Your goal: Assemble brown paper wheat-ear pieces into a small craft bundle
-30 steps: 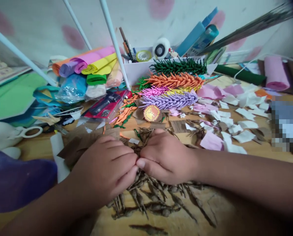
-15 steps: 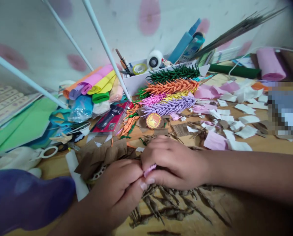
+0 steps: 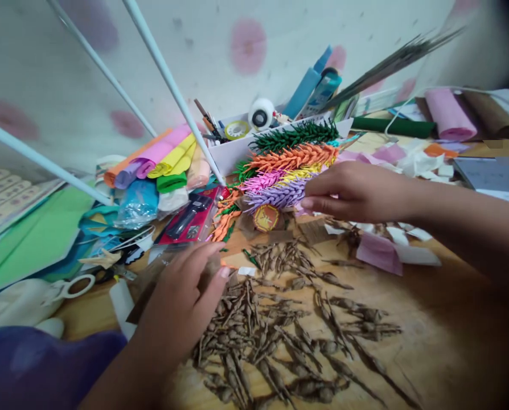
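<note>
My left hand (image 3: 186, 296) hovers or rests over brown crepe paper pieces (image 3: 146, 293) at the left, thumb and fingers apart. Those fingers hide part of the brown paper. Farther back, my right hand (image 3: 357, 191) has its thumb and fingers pressed together at the right end of a purple twisted-paper spike (image 3: 275, 195). Whatever it pinches is hidden. Brown twisted paper pieces (image 3: 271, 336) lie spread in front of me. Orange (image 3: 292, 155), dark green (image 3: 297, 135) and pink (image 3: 261, 179) spikes are stacked behind the purple one.
Pink paper scraps (image 3: 378, 253) lie at the right. Crepe paper rolls (image 3: 169, 148) and a packaged tool (image 3: 190, 213) sit back left. A white box (image 3: 229, 154) holds tape and bottles. White poles (image 3: 173, 85) slant across the left, above scissors (image 3: 81, 285).
My hands have separated from a small pink-lilac piece they held together. The right moved back to the purple spike; the left moved slightly left and opened, uncovering the brown twists.
</note>
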{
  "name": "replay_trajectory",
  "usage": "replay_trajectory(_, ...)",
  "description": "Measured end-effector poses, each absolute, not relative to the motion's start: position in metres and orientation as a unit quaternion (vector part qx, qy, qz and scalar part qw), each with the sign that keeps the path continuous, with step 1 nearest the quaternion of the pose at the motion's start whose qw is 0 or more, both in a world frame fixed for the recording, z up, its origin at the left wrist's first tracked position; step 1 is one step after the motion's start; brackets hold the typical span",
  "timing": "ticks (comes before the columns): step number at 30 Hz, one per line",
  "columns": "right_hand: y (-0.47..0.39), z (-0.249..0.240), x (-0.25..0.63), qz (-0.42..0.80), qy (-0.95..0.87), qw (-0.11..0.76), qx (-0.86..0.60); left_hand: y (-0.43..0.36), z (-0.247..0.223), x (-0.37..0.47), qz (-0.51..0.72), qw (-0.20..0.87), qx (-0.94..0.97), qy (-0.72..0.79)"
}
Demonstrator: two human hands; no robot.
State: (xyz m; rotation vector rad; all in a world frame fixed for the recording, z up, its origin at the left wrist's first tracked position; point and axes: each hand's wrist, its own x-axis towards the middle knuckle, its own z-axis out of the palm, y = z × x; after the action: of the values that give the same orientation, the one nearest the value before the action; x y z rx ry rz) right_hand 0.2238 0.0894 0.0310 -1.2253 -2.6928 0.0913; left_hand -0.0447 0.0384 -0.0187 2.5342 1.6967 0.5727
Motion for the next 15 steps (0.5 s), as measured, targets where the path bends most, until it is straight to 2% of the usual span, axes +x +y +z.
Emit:
replay_trajectory(3,0.119,0.018,0.255,0.027,-0.863,-0.025,-0.504,0.048,-0.020,-0.054,0.099,-0.015,0.824,0.557)
replay_trajectory(6,0.140,0.007,0.276,0.004,-0.842,-0.082,-0.534,0.053,-0.020,-0.063,0.020,-0.001,0.842,0.539)
replay_trajectory(11,0.150,0.008,0.285,-0.021,-0.807,-0.086,-0.584,0.055,-0.023,-0.065,0.030,-0.023,0.837,0.546)
replay_trajectory(15,0.141,0.015,0.278,-0.022,-0.862,-0.039,-0.505,0.048,-0.024,-0.056,0.081,-0.017,0.859,0.505)
